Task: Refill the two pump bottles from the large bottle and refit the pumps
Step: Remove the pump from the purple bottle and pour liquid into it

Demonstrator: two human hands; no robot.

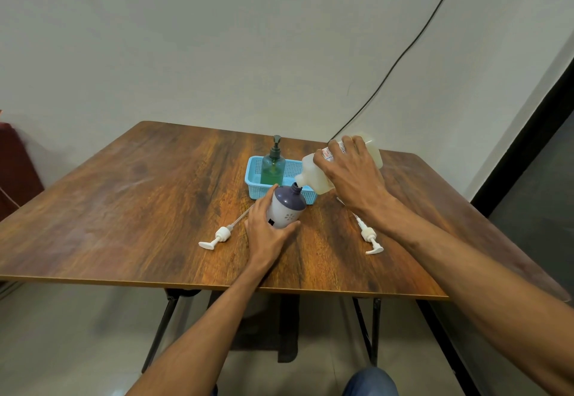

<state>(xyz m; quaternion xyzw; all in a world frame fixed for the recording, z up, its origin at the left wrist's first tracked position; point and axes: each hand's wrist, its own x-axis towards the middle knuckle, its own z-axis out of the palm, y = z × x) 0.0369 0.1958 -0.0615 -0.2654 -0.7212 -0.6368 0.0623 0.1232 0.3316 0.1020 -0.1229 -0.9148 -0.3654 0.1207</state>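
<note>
My left hand (266, 230) grips a white pump bottle with a purple top (287, 206), pump off, tilted slightly right on the table. My right hand (352, 175) holds the large translucent bottle (313, 175) tipped down to the left, its mouth right at the purple bottle's open neck. Two white pumps lie loose on the table: one (217, 237) to the left of my left hand, one (369, 237) partly under my right forearm. A green bottle with a dark pump (273, 164) stands in the blue basket (253, 175).
The wooden table (124, 197) has its near edge close to me and a wall behind it. A black cable (403, 57) runs down the wall to the table's back right. A dark red object (15, 166) sits at the far left.
</note>
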